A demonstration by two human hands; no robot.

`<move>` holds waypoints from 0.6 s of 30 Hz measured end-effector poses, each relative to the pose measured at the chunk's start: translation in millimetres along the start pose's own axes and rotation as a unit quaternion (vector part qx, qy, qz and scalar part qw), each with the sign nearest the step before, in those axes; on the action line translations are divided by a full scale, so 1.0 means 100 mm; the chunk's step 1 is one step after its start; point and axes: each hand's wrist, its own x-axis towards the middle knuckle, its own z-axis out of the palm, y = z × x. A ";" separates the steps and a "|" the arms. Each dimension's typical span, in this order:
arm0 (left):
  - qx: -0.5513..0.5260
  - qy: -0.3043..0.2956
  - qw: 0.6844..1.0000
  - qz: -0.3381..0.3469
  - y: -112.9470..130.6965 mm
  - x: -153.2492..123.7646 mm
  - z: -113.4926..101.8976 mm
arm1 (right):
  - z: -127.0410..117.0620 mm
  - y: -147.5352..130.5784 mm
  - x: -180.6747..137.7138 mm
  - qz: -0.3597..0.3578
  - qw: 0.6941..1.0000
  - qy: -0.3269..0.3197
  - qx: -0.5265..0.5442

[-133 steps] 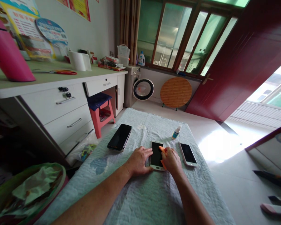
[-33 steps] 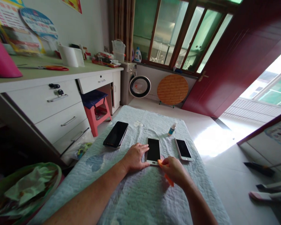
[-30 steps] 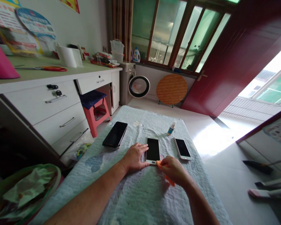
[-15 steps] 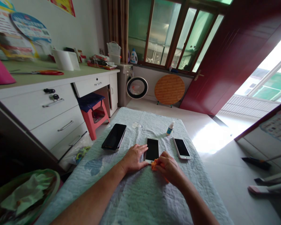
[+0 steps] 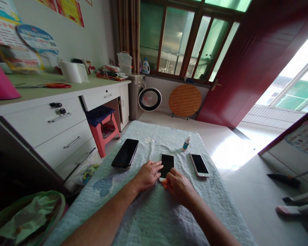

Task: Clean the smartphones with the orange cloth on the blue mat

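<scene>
Your right hand [image 5: 178, 184], clenched around the small orange cloth [image 5: 164, 182], has slid back onto the near end of the white-framed, black-screened phone [image 5: 167, 160]. So the cloth meets the glass again. Your left hand [image 5: 148, 173] lies flat and unclenched, steadying the phone's left edge on the pale quilted cover [image 5: 154, 218].

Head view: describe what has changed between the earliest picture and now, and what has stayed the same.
The right hand, gripping the orange cloth, moved from the right side of the middle phone back to its near end. The left hand stayed flat against that phone's left edge. The black phone, the right-hand phone and the small bottle kept their places.
</scene>
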 end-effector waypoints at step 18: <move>-0.007 -0.017 1.000 -0.005 -0.01 0.01 -0.01 | 0.06 -0.13 0.09 0.030 0.999 0.002 -0.023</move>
